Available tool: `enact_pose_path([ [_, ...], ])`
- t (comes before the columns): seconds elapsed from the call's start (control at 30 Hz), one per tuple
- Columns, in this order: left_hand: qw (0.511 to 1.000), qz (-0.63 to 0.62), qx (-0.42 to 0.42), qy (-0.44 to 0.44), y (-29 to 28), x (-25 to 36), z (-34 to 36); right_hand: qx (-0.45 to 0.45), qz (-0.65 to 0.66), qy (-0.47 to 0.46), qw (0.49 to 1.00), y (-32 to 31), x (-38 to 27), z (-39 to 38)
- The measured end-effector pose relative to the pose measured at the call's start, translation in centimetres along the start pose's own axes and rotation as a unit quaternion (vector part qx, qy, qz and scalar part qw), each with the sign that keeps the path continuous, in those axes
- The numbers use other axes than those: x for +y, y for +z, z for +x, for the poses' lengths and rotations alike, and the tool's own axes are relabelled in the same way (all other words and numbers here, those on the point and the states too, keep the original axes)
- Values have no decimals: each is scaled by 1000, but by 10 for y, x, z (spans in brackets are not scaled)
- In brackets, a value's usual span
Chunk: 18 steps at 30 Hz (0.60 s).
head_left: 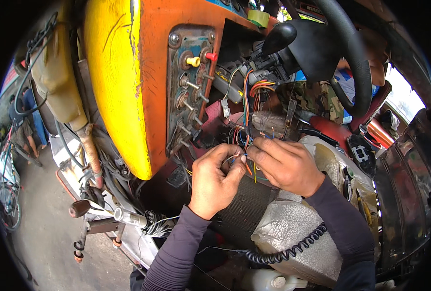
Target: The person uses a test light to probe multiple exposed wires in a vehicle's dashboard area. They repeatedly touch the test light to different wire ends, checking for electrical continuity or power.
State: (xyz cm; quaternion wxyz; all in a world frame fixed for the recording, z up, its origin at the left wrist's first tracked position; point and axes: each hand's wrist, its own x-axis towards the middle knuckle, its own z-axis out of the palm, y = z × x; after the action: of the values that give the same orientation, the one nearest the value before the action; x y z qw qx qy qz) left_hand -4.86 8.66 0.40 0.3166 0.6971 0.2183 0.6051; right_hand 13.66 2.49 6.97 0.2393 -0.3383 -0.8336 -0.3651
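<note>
My left hand and my right hand meet fingertip to fingertip below the steering column. Both pinch thin electrical wires between thumb and fingers; the exact ends are partly hidden. Loose orange and yellow wire ends poke out beneath my fingers. From above, a multicoloured wire bundle hangs down from the column to my hands. A white connector dangles left of that bundle. More cut or loose wires spread out just behind my fingertips.
The steering wheel curves overhead at the right. Left of the wires stands a toggle-switch panel in an orange and yellow housing. A silver-covered box and coiled black cord lie below. A person in camouflage trousers is beyond the wheel.
</note>
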Motion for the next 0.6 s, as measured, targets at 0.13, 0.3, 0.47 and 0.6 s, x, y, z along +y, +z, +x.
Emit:
enact_pose_path([
  [0.13, 995, 51, 23, 78, 5, 2, -4, -46, 257, 216, 941, 4, 0, 1],
  [0.3, 990, 79, 16, 115, 10, 6, -5, -124, 616, 559, 541, -6, 8, 9],
  [0.47, 998, 54, 32, 27, 4, 4, 0, -22, 167, 140, 976, -5, 3, 6],
  [0.6, 1000, 21, 5, -10, 0, 2, 0, -33, 37, 38, 998, 1, 3, -6],
])
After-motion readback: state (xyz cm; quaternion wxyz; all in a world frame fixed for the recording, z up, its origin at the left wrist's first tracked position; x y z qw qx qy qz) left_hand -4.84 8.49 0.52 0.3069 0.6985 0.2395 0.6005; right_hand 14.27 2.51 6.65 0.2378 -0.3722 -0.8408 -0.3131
